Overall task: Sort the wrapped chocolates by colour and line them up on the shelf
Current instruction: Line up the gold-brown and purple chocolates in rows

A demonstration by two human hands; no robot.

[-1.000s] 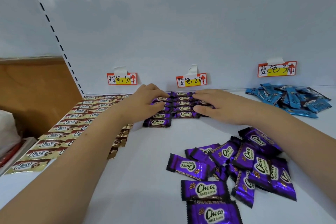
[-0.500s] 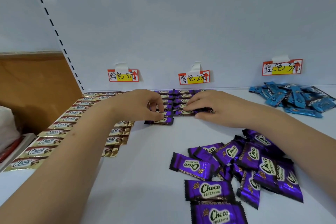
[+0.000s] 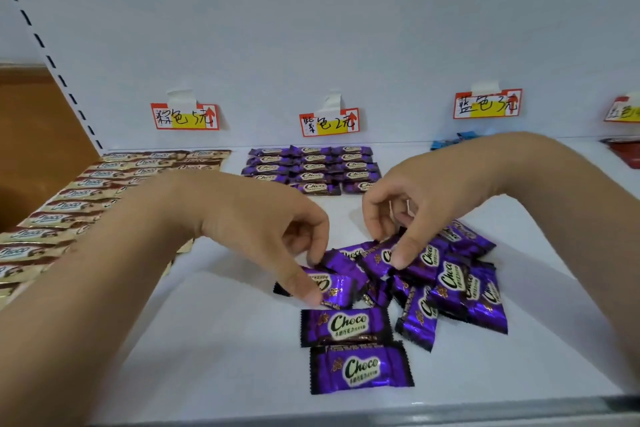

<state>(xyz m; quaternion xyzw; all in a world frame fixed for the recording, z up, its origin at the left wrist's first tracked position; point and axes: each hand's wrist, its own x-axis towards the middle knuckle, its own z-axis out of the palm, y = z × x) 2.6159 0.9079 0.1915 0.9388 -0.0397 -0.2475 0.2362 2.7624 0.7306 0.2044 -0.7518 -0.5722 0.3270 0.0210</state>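
Left grip (image 3: 277,239): thumb and forefinger pinched on one purple chocolate (image 3: 332,288) at the near-left edge of the loose purple pile (image 3: 443,284). Right grip (image 3: 412,208): fingers curled down, thumb and forefinger closing on another purple wrapper (image 3: 379,258) at the top of that pile; pinch looks made, though partly hidden by the fingers.

Half a second ago, both at the back, tidying the lined-up purple rows (image 3: 311,166) under the middle price tag (image 3: 329,122). Now pulled back to the front of the shelf (image 3: 214,340), each taking a fresh piece. Meaning, as a judgement: rows squared off, next pair about to go onto the unfinished front row.

Further out: two flat purple pieces nearest the shelf edge, not touched. Brown chocolates (image 3: 69,204) already laid in long rows on the left under their own tag (image 3: 185,116). Blue chocolates (image 3: 450,142) barely showing behind the right wrist, below the blue tag (image 3: 486,104); something red (image 3: 623,152) at the far right. Plenty of purple left to place; blue apparently not yet sorted.
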